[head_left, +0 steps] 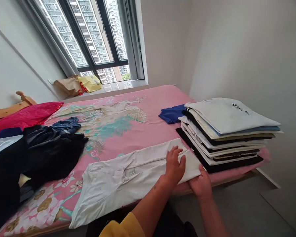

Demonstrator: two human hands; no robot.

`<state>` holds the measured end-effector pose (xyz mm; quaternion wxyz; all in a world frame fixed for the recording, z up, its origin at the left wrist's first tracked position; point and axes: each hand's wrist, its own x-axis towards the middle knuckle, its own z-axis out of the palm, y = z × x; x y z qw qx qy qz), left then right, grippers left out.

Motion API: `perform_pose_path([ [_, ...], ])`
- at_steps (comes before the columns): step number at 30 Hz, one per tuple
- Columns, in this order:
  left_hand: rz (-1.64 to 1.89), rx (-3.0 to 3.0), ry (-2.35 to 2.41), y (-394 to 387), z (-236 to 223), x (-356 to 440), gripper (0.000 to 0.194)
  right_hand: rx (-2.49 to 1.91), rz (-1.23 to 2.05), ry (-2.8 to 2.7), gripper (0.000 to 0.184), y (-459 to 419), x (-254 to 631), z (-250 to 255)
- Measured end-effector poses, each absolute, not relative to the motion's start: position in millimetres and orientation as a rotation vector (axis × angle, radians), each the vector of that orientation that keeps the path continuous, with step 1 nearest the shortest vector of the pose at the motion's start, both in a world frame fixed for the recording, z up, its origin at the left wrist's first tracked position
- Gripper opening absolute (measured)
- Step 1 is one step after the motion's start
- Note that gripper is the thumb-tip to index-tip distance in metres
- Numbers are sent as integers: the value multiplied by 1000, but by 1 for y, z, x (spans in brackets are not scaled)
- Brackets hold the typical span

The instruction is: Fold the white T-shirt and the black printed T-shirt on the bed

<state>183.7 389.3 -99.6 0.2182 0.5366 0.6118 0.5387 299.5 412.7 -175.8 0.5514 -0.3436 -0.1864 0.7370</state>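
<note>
A white T-shirt lies on the bed near its front edge, folded lengthwise into a long strip. A small printed patch shows in its middle. My left hand rests on the shirt's right part, fingers spread and pressing lightly on the cloth. At the shirt's right end, my right hand pinches the edge, thumb on top and the other fingers mostly hidden beneath. Just beyond that end stands a tall stack of folded shirts, the top one white with dark lettering.
Behind the stack lies a folded blue garment. Dark clothes are heaped on the left, near a red pillow. The bed has a pink patterned sheet. Bags sit on the window ledge; a wall rises at right.
</note>
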Motion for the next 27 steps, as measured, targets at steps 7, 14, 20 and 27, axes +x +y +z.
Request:
perform_pose_path([
  [7,1218,1401,1964,340,-136,93,37,-677,1858,-234,34,408,306,-161],
  [14,1089,1611,1855,381,-148,136,43,-664,1940,-197,38,412,310,-166],
  [20,1171,1517,1909,432,-154,184,38,-652,1934,-264,60,418,315,-165],
  [27,1225,1415,2009,444,-158,193,39,-738,1911,-389,34,454,307,-181],
])
